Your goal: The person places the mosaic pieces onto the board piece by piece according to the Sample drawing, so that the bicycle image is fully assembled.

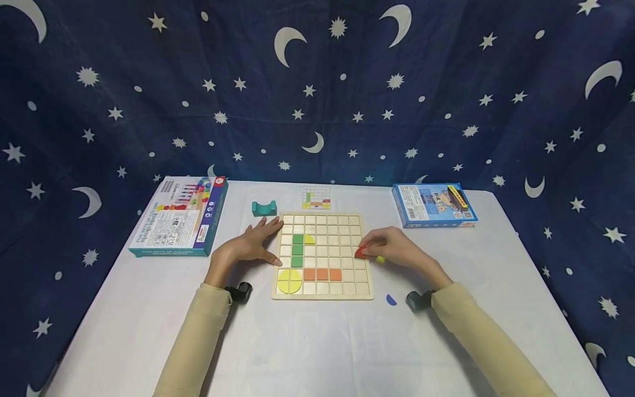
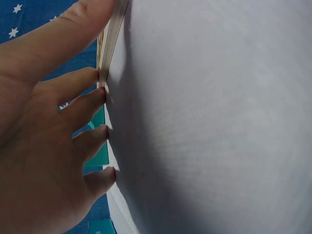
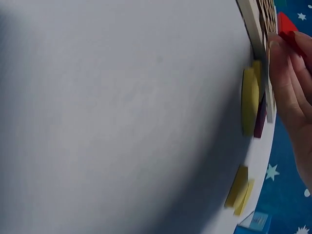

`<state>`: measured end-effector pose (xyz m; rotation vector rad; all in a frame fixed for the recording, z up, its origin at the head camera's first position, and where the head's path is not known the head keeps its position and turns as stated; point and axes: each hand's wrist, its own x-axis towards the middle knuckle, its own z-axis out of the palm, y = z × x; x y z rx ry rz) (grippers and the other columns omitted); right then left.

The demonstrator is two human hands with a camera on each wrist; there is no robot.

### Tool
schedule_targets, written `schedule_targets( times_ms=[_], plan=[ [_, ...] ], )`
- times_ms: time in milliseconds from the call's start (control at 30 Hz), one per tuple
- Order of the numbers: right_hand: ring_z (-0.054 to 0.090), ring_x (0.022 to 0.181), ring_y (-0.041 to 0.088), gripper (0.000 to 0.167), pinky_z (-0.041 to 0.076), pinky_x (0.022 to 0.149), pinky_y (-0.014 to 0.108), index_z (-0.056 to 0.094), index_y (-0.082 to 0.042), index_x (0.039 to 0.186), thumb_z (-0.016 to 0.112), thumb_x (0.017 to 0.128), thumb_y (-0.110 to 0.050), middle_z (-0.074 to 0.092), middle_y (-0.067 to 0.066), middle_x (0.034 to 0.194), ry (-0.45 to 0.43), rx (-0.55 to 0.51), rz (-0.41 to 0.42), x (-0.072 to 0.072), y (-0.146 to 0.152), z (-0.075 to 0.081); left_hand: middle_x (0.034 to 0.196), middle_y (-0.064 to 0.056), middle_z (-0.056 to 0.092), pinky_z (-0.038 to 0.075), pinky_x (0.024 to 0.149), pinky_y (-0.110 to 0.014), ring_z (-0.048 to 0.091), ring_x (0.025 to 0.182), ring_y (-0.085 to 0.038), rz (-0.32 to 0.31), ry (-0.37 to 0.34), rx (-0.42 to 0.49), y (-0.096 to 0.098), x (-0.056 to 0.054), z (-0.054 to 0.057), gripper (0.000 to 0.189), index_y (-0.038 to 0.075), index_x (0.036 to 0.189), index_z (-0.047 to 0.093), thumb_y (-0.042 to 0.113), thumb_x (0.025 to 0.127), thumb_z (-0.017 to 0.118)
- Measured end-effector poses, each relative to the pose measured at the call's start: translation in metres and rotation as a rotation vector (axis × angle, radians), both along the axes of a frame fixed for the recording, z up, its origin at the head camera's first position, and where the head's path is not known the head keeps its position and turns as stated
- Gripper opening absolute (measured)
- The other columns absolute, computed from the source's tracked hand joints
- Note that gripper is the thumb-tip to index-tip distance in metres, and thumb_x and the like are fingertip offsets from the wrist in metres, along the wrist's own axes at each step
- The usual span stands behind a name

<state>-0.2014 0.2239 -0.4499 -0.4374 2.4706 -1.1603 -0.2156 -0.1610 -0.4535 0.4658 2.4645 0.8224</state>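
A wooden grid board (image 1: 334, 248) lies on the table between the two hands. My left hand (image 1: 248, 244) rests at its left edge with fingers spread; the left wrist view shows the thumb against the board's wooden side. Over the board's right edge, my right hand (image 1: 392, 245) pinches a small red piece (image 1: 360, 252) between thumb and fingers. Set in the grid are green squares (image 1: 297, 249), a yellow quarter-circle (image 1: 310, 239), orange squares (image 1: 322, 274) in a row and a yellow circle (image 1: 290, 281) of quarter pieces at the lower left.
Yellow pieces (image 3: 249, 100) and a purple piece (image 3: 260, 117) lie by the board under my right hand. A blue half-round piece (image 1: 391, 300) lies nearer. Behind the board are a pattern card (image 1: 316, 197) and a teal arch (image 1: 264, 208). Boxes (image 1: 178, 218) (image 1: 434, 205) flank it.
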Motion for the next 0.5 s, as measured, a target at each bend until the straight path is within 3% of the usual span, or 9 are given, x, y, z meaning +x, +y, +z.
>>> schedule_targets(
  times_ms=[233,500],
  plan=[
    [0.063,0.081,0.015,0.011,0.051,0.069,0.024,0.080,-0.012,0.101,0.077,0.090,-0.010,0.078,0.002,0.097,0.023,0.020,0.034,0.001,-0.011,-0.002,0.173,-0.013,0.011,-0.006,0.127,-0.061,-0.004,0.160,-0.039,-0.001,0.002,-0.002,0.001,-0.001,0.001,0.112,0.010,0.164,0.024,0.029,0.077,0.091],
    [0.060,0.091,0.017,0.011,0.048,0.082,0.029,0.083,-0.021,0.098,0.077,0.091,-0.015,0.078,-0.006,0.098,0.018,0.063,0.073,0.003,-0.021,-0.003,0.173,-0.014,0.012,-0.005,0.127,-0.062,-0.003,0.160,-0.039,-0.001,0.004,-0.004,0.002,0.000,0.002,0.111,0.009,0.164,0.024,0.028,0.077,0.091]
  ],
)
